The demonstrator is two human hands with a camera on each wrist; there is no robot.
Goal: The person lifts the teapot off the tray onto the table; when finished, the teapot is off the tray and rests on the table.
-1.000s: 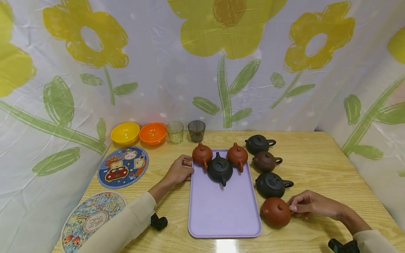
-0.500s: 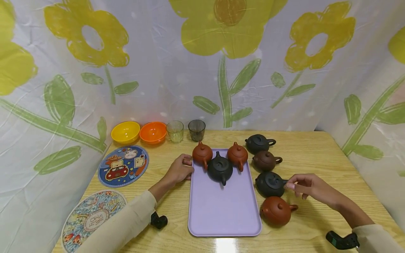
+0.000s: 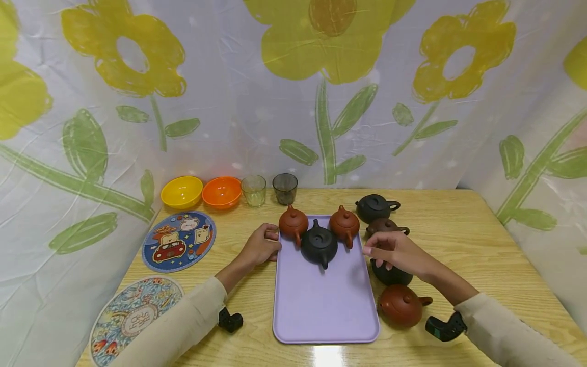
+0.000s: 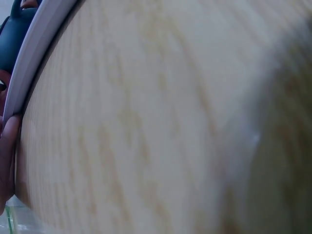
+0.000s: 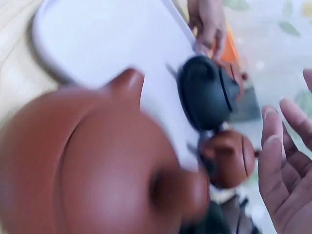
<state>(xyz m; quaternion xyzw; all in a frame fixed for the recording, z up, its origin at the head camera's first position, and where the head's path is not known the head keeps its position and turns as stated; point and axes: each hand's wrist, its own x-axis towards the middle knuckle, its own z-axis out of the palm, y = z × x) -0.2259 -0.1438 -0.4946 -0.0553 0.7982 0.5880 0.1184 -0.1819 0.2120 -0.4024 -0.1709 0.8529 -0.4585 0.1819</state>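
Observation:
A lilac tray [image 3: 325,300] lies on the table, bearing two red clay teapots [image 3: 293,224] and a black teapot [image 3: 318,245] at its far end. My left hand [image 3: 262,245] grips the tray's left edge beside the left red teapot; in the left wrist view its fingers [image 4: 7,151] lie at the rim. My right hand [image 3: 399,252] is empty, fingers loosely bent, over a black teapot [image 3: 392,275] right of the tray and partly hiding it. Nearer stands another red teapot [image 3: 401,306], large and blurred in the right wrist view. Behind the hand is a brown teapot [image 3: 382,226].
One more black teapot [image 3: 373,208] stands at the back of the right row. At the back left are a yellow bowl [image 3: 182,192], an orange bowl [image 3: 222,192], a clear glass [image 3: 254,191] and a dark glass [image 3: 285,189]. Two round mats [image 3: 179,242] lie on the left.
My right hand has left the near red teapot's handle, passed the black teapot's handle, and moved left and away to the tray's right edge. My left hand has stayed put.

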